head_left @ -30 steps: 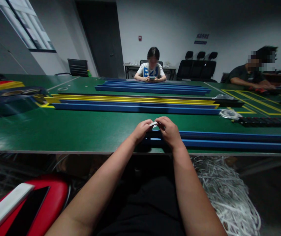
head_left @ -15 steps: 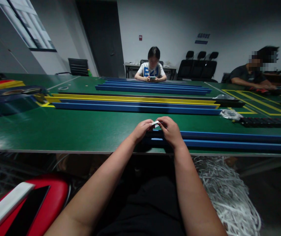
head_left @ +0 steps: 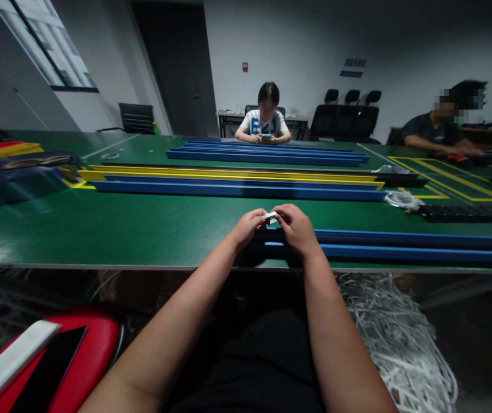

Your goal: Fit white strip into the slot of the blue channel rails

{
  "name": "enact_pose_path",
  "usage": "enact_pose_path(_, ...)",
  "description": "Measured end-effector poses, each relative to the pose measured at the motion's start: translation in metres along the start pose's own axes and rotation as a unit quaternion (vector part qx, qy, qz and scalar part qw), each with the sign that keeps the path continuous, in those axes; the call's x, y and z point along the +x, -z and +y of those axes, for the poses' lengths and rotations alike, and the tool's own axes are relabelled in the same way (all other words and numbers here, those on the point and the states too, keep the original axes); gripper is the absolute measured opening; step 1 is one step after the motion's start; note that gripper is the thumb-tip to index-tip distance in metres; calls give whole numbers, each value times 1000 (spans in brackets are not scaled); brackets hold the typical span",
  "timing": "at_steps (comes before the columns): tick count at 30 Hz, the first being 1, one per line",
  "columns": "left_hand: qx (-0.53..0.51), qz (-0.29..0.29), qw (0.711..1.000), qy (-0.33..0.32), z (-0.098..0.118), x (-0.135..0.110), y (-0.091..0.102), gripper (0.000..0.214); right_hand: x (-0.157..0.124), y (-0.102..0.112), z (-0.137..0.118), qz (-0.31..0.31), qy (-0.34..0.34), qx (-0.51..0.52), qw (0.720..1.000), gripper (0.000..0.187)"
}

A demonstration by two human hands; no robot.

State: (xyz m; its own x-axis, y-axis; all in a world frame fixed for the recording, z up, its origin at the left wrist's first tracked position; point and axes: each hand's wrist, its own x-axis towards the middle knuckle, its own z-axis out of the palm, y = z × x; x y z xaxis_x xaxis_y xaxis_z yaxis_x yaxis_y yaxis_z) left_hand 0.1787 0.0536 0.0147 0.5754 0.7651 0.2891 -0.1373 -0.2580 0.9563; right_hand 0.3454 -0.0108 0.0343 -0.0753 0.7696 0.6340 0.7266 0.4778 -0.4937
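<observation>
Between my two hands is a small white piece (head_left: pixel 270 217), flat and light, too small to name exactly. My left hand (head_left: pixel 248 228) pinches its left end with thumb and fingertips. From the other side, my right hand (head_left: pixel 296 226) grips the right end, its fingers curled and partly hiding the piece. Just beneath the hands lies a blue channel-shaped bar (head_left: pixel 383 252), running off to the right along the table's near edge. The bar's left end is in shadow below my wrists.
Across the green table (head_left: pixel 142 223) lie yellow bars (head_left: pixel 228 173) and more blue bars (head_left: pixel 237 189). A clear plastic-wrapped coil (head_left: pixel 403 199) sits at right. A red stool (head_left: pixel 95 338) and a heap of white strips (head_left: pixel 396 338) are below. Two people (head_left: pixel 267 117) sit beyond.
The white piece has tilted slightly between my fingers. Both hands stay nearly where they were, and the view has shifted only a little.
</observation>
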Motion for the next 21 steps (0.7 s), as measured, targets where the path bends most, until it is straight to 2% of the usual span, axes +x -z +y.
enact_pose_path(4,1,-1,1000,-20,0,-2,-2,34,-1,0,-2,2,0,-2,1000,27)
enact_pose_path(7,-3,9,999,-42,1,-4,-5,31,-1,0,-3,7,-4,-10,1000,27)
enact_pose_path(10,7,50,995,-83,4,-6,-8,29,-2,1,-4,18,-10,-24,1000,28)
enact_pose_path(15,116,120,974,-155,11,-10,-7,19,-5,0,-5,33,-10,-45,998,23)
enact_pose_path(21,164,159,960,-164,8,-8,-3,17,-7,0,-6,51,-5,-69,996,22)
